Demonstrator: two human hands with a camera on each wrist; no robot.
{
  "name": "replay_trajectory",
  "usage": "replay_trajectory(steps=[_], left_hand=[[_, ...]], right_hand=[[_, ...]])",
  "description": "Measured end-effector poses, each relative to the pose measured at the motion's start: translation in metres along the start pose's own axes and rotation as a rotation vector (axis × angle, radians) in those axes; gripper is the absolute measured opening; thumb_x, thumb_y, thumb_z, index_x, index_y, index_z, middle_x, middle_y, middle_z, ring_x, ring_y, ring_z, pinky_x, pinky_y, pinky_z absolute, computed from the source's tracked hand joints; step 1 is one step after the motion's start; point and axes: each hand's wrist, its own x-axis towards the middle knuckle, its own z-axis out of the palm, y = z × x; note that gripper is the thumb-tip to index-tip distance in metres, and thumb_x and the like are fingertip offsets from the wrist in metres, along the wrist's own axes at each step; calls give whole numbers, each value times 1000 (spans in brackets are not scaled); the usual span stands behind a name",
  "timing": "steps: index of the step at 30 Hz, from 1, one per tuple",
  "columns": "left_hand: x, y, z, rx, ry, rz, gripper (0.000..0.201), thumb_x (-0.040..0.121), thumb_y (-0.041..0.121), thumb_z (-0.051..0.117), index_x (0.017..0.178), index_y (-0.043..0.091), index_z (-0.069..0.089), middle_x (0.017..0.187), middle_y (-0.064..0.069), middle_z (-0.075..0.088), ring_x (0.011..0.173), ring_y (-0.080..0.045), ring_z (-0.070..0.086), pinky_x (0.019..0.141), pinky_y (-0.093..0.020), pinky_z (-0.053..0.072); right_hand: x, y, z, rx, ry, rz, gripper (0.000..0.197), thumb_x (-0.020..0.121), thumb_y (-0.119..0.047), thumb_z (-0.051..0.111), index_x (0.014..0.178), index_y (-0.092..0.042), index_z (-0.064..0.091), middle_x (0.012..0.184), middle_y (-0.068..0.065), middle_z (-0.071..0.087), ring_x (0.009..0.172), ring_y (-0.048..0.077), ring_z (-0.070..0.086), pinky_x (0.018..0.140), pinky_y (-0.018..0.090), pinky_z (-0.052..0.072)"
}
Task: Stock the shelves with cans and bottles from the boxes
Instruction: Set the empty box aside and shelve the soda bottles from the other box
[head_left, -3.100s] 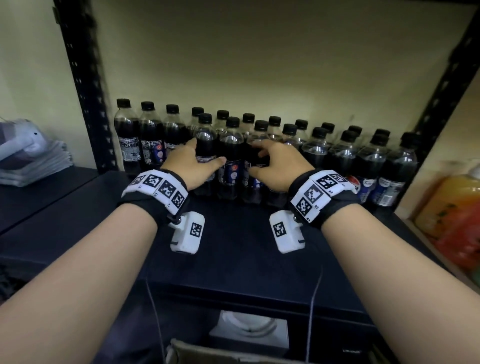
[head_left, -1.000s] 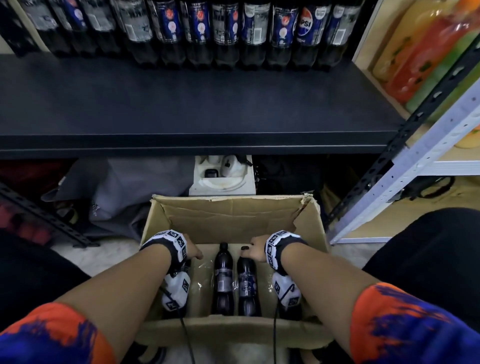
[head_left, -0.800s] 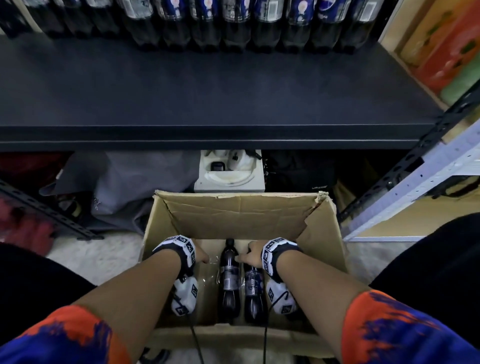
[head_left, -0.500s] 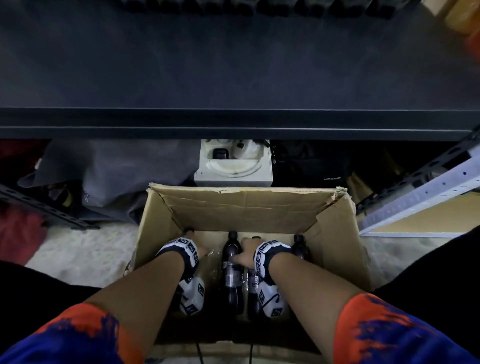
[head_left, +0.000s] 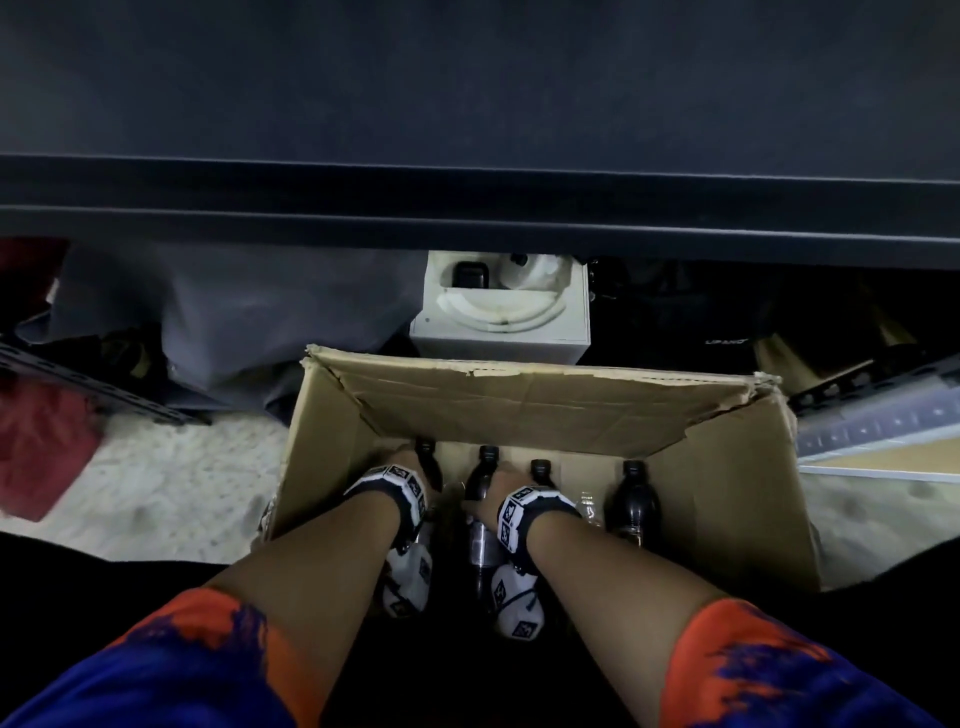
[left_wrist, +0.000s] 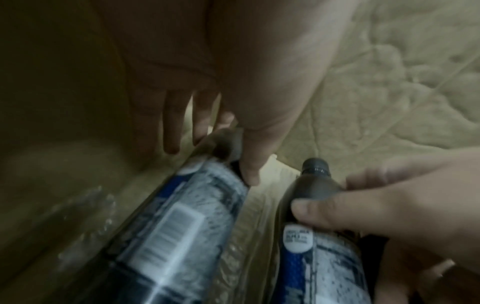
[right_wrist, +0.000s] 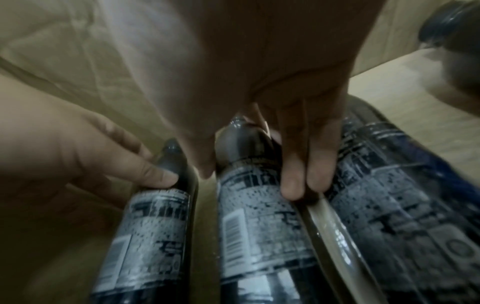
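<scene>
Both hands are down in the open cardboard box (head_left: 717, 499) on the floor, just below the dark shelf (head_left: 467, 197) edge. 4 dark soda bottles w/ black caps stand upright in the box in the head view, in a row along the far wall: leftmost bottle (head_left: 427, 457), 2nd bottle (head_left: 485, 470), 3rd bottle (head_left: 540, 470), and a 4th bottle (head_left: 632, 499) set apart to the right, untouched. Left hand (head_left: 402, 460) pinches the leftmost bottle at its neck, thumb on one side, fingers (left_wrist: 200, 121) on the far side. Right hand (head_left: 501, 486) wraps the 2nd bottle's shoulder, thumb on the left, two fingers (right_wrist: 306, 164) pressed together between it and the 3rd. Crinkled clear plastic wrap (left_wrist: 85, 207) lies on the box bottom. 1 white box (head_left: 501, 325) sits under the shelf behind the cardboard one; grey cloth (head_left: 249, 322) to its left.
</scene>
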Motion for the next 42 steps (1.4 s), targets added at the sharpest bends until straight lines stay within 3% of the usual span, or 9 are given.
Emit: replay_trajectory(steps=[2,6,12,17,21,25,29,33,42], left_hand=[[3,1,4,-111,-106,103,54,98,32,63,142,5,50,144,-15,54,131,-28,53,103,-33,45],[0,0,2,-209,-161,175,56,108,28,44,155,4,28,160,-14,32,146,-30,33,115,-35,30],[5,0,4,-389,-149,115,62,83,34,75,136,12,54,133,-10,60,120,-30,59,97,-33,48],[29,-10,28,-614,-177,62,135,30,48,86,151,16,35,135,-7,60,117,-28,61,99,-41,53],[29,-13,35,-714,-169,65,103,24,38,92,120,15,62,101,-2,73,89,-20,70,80,-38,62],[-19,-5,-5,-738,-140,134,46,54,19,91,95,13,72,91,-6,73,83,-20,69,72,-29,57],[-40,-3,-27,-788,-62,206,52,37,24,88,86,12,75,89,-7,76,84,-22,72,78,-36,60],[-69,0,-56,-737,-22,323,29,54,18,93,77,18,74,79,4,74,77,-13,69,75,-27,57],[-138,6,-123,-610,105,527,69,24,46,79,87,19,77,86,6,77,85,-10,73,83,-32,61]], right_hand=[[2,4,-1,3,26,-1,77,88,-61,59,141,-7,46,131,11,59,115,31,61,99,37,49],[1,8,-6,37,31,2,80,87,-52,68,145,-5,38,135,12,57,117,32,60,98,37,50],[9,6,-1,251,10,2,80,71,-44,83,133,-14,41,118,4,59,102,26,60,86,33,52],[2,12,0,418,11,39,83,68,-37,84,135,-16,39,123,3,56,112,26,57,86,31,48],[-9,14,-6,523,-30,-68,38,69,-18,85,103,-15,70,91,-4,71,81,13,65,69,20,53],[-22,16,-17,546,40,-136,28,65,-15,89,84,-18,70,72,-8,66,68,8,61,48,11,41],[-39,17,-33,554,159,-181,27,62,-21,92,76,-20,68,67,-12,64,65,6,61,52,12,44],[-63,15,-52,540,212,-243,31,64,-17,92,89,-13,74,75,-9,70,69,6,64,62,13,51],[-148,1,-121,396,319,-398,24,66,-19,89,75,-26,68,71,-15,70,73,2,66,69,17,50]])
